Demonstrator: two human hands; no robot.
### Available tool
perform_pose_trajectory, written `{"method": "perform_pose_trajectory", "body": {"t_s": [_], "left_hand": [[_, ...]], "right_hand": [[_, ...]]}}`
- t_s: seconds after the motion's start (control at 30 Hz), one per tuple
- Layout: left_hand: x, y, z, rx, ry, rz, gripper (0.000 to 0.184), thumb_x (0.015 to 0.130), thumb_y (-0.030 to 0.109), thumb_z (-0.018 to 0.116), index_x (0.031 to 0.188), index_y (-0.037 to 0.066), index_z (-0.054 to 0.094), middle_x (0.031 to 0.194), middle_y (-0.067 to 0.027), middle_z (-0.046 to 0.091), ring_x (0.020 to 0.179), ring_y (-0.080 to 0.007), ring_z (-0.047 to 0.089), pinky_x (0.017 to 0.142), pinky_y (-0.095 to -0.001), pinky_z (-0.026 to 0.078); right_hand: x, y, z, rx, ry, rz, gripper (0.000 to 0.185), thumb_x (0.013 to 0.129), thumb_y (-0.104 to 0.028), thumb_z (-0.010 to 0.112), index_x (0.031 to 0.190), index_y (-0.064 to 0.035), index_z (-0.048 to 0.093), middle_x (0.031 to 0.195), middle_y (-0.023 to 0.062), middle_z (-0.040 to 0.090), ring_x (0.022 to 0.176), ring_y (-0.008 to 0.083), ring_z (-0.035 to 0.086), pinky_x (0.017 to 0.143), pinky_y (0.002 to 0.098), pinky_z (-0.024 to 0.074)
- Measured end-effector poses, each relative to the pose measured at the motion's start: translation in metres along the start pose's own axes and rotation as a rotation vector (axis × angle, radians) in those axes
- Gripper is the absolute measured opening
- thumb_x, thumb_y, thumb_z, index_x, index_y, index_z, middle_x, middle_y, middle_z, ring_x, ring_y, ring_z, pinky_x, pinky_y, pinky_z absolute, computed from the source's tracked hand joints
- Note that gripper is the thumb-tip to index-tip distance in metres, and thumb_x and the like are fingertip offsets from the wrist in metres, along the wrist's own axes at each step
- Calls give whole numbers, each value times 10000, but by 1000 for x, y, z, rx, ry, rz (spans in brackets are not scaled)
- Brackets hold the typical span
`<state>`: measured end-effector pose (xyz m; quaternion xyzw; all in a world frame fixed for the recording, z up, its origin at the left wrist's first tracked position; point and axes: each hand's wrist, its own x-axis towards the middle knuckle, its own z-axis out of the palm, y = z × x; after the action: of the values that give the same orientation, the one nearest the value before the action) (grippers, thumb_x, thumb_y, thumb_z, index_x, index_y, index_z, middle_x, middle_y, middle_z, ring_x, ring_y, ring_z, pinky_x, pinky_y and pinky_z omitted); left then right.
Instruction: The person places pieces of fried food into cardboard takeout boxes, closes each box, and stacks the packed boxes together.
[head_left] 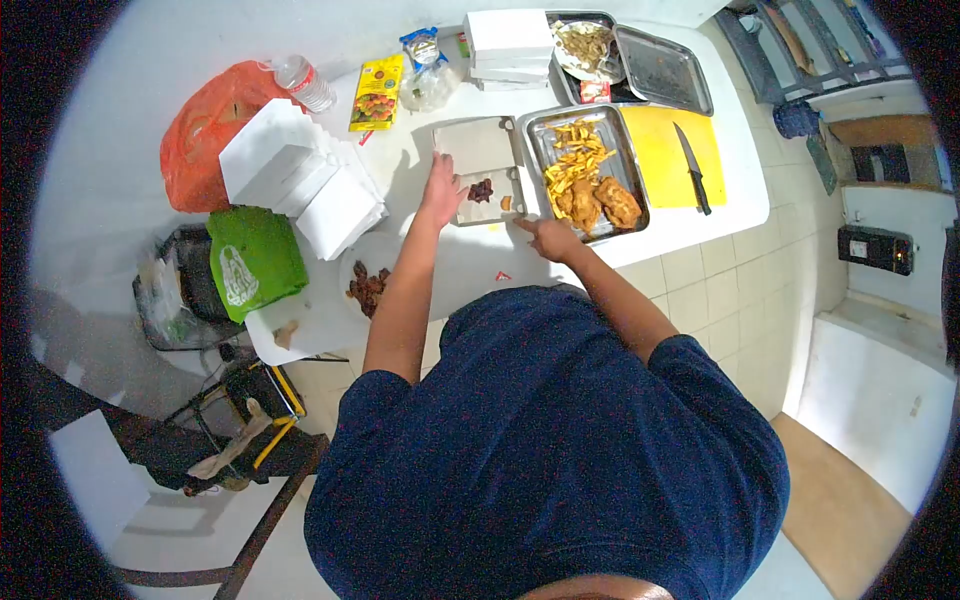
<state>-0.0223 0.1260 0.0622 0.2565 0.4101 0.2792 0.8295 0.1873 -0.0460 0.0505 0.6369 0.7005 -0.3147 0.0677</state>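
Observation:
An open white paper food box (508,182) lies on the table with its lid folded back. Inside it are a small heap of dark reddish-brown pieces (481,190) and a small tan piece (506,203). My left hand (441,190) is on the box's left side, thumb over the wall and fingers along the outside. At the near right corner is my right hand (552,240), one finger stretched toward the box and the others partly curled; whether it touches the box is unclear. A metal tray (643,178) just right of the box holds potato fries (578,150) and fried chicken (617,202).
A knife (692,168) rests on a yellow board (655,150). Behind stand stacked white boxes (508,40) and another tray (665,70). Leftward are more boxes (290,165), an orange bag (205,130), a green bag (255,262) and dark brown pieces (368,290).

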Motion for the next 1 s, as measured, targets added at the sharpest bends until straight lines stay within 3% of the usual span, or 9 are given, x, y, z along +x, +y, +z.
{"method": "perform_pose_trajectory", "body": {"t_s": [0.17,0.23,0.27,0.37,0.57,0.6,0.7,0.73,1.0], "left_hand": [[-5,6,6,431,135,-126,926,860,738,352,1518,146,82,1578,-84,110,1387,-385,245,1080,-526,279],[4,4,0,639,167,-109,875,865,730,348,1502,151,189,1519,-119,253,1213,-360,455,904,-478,434],[9,3,-2,742,183,-101,855,868,726,346,1495,154,243,1490,-137,325,1126,-348,560,816,-454,512],[-4,12,15,719,199,-105,798,880,684,397,1438,113,362,1398,-136,456,962,-298,638,709,-403,523],[-4,-29,-17,594,308,438,441,894,389,612,1155,35,580,1162,-123,610,819,-217,638,653,-345,504],[-3,-41,-24,776,436,568,267,857,241,655,1009,26,604,1038,-134,608,767,-231,612,651,-339,495],[-11,-70,-34,959,604,785,270,827,183,699,1025,18,618,883,-87,586,749,-180,573,595,-306,507],[-11,-81,-34,854,640,801,239,796,115,674,994,24,576,886,-124,558,731,-277,563,668,-361,484],[-15,-120,-51,818,517,427,406,784,115,680,1162,5,581,909,-151,638,787,-263,639,739,-357,513]], "right_hand": [[1,1,-8,-47,-32,-14,624,868,-225,603,1423,-374,359,1073,159,653,963,330,642,836,554,459],[2,5,-7,-80,-7,-42,613,862,-213,608,1411,-376,386,1050,154,660,923,332,653,798,531,482],[3,7,-7,-33,1,-49,604,860,-196,609,1409,-334,400,1015,149,662,897,326,653,781,501,489],[5,10,-12,177,7,-68,567,845,-132,619,1382,-212,455,908,130,666,802,282,649,720,409,506],[28,29,-16,942,85,-79,388,827,-37,645,1206,-31,564,790,50,640,677,119,590,626,268,485],[33,26,-22,1033,130,-53,357,834,-43,648,1181,-24,570,787,37,633,683,107,584,625,261,482],[51,16,-38,1121,244,-22,274,826,-78,691,1073,-7,599,779,21,627,685,93,573,615,252,474],[59,14,-40,1109,269,23,263,817,-83,703,1048,-7,605,784,21,629,688,91,572,610,251,473],[115,6,-36,716,483,161,187,720,-148,780,771,-4,673,679,74,658,603,124,596,588,277,485]]}}
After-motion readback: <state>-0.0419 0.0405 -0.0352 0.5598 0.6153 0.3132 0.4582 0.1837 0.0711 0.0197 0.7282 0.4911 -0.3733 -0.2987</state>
